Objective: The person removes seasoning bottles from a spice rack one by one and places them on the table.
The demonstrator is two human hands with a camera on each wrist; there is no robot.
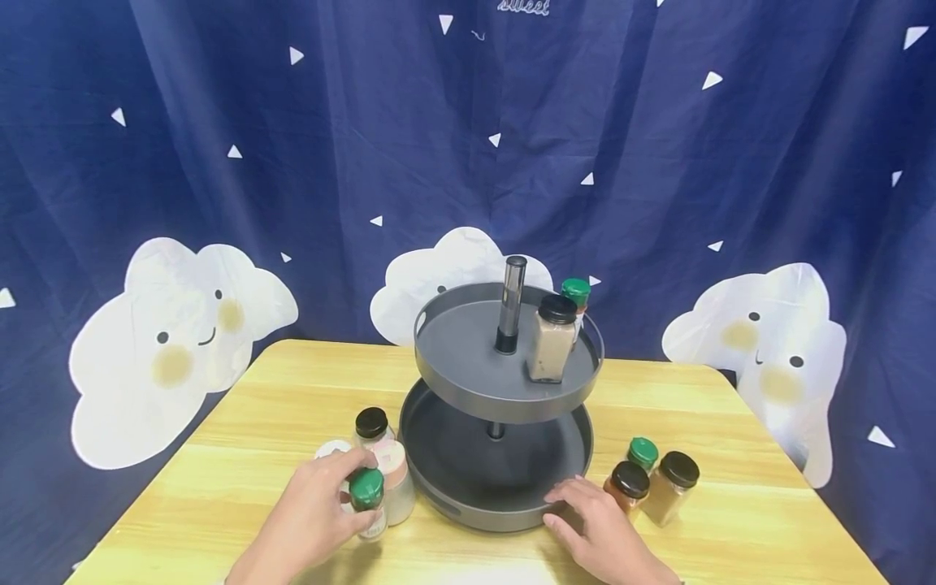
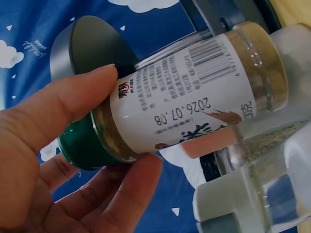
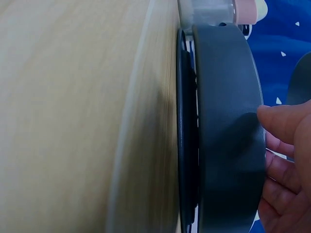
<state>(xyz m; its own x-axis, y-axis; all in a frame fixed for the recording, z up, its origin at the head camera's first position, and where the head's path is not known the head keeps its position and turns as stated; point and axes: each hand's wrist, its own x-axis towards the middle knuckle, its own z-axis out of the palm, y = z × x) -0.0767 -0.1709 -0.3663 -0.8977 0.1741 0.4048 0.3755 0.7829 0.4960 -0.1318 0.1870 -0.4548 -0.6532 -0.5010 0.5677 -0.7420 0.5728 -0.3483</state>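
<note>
My left hand [image 1: 314, 504] grips a spice jar [image 2: 189, 97] by its green cap and neck. The jar has a white label with a barcode and brown contents, and in the head view it stands just left of a two-tier grey rotating rack. With thumb outside and fingers inside, my right hand [image 1: 603, 528] pinches the front right rim of the rack's lower tray [image 3: 228, 131]. On the upper tray [image 1: 468, 390] stand a black-lidded jar [image 1: 552, 345] of pale powder and, partly hidden behind it, a green-capped jar [image 1: 576, 291].
Beside my left hand stand a pink-and-white lidded jar [image 1: 397, 483], a black-lidded jar [image 1: 372, 424] and a white-topped one [image 1: 334, 447]. Right of the rack are a green-capped jar [image 1: 643, 452] and two black-lidded jars [image 1: 629, 483]. A blue curtain [image 1: 468, 122] hangs behind the wooden table [image 1: 292, 390].
</note>
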